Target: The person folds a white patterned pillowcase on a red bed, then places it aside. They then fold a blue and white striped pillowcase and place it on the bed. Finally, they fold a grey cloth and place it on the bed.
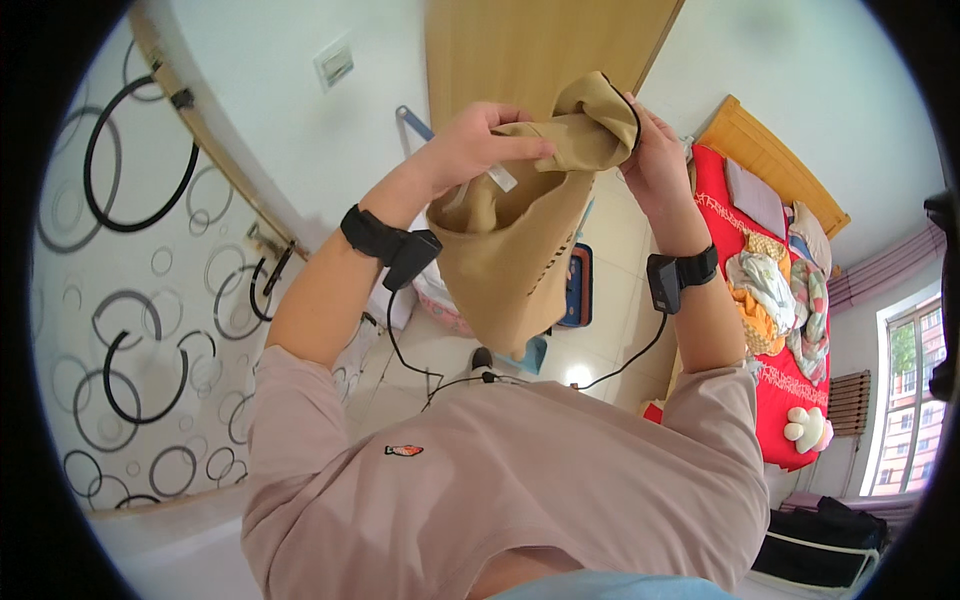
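Raised in front of my chest is a tan garment [520, 265], its opening facing up and its body hanging down. A white label shows inside the opening, and a dark row of stitching or print runs along one side. My left hand [478, 150] grips the fabric at the upper left, thumb laid over it. At the upper right, my right hand [655, 160] is closed on a gathered, dark-edged part of the same garment. Its fingers are partly hidden behind the cloth. Which kind of garment it is cannot be made out.
At the right stands a bed [775, 415] with a red cover, a pillow and heaped clothes. A blue dustpan [533, 355] and a dark blue tray-like item [579, 285] lie on the tiled floor. A wooden door [530, 50] is ahead; a circle-patterned panel [150, 270] stands left.
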A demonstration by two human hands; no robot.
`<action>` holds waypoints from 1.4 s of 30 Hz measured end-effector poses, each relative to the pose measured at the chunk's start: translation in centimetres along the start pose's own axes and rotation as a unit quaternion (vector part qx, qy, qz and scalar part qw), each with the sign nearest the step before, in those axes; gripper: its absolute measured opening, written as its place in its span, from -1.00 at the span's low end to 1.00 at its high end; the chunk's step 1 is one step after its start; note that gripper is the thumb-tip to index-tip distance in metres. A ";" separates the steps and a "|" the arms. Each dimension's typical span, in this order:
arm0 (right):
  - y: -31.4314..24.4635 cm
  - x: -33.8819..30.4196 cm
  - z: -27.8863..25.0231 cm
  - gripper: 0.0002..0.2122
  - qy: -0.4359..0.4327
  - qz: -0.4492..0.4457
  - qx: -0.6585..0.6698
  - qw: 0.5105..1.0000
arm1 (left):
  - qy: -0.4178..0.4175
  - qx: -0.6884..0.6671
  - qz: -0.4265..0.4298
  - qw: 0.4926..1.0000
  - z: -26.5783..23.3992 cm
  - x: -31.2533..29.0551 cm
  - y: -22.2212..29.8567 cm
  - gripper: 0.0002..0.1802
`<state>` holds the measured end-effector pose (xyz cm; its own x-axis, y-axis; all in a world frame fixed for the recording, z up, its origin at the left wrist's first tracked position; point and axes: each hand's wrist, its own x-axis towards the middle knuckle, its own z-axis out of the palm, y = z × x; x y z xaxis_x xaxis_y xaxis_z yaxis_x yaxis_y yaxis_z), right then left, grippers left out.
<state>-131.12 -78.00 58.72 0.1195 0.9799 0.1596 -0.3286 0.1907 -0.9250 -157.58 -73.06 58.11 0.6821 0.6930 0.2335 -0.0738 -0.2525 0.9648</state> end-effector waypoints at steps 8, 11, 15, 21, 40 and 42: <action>-3.8 10.2 -3.1 -0.75 -0.061 -0.114 -0.197 0.972 | 0.036 -0.097 -0.035 0.994 -2.6 15.3 0.4 -0.90; -5.0 13.4 -2.7 -0.66 -0.101 -0.184 -0.417 0.885 | 0.102 -0.157 -0.030 0.982 -1.6 20.2 1.0 -0.88; -7.1 18.6 -3.0 -0.60 -0.118 -0.202 -0.406 0.883 | 0.107 -0.163 0.017 0.981 -2.2 25.5 2.6 -0.80; -12.4 25.1 -7.2 -0.76 -0.158 -0.143 -0.430 0.877 | 0.134 0.281 0.286 0.906 -4.9 32.7 3.3 -0.67; -7.3 33.7 -13.3 -0.81 0.185 -0.522 -0.520 0.650 | 0.215 0.461 0.384 0.770 -3.6 46.1 -2.5 -0.83; -6.5 31.9 -12.9 -0.78 0.185 -0.485 -0.541 0.662 | 0.208 0.459 0.361 0.784 -3.0 45.3 -3.4 -0.79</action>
<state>-113.06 -48.75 65.39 0.0696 0.3077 0.9489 0.9094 0.3713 -0.1871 -128.64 -38.76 65.83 0.3939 0.2565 0.8826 0.3533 -0.9287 0.1122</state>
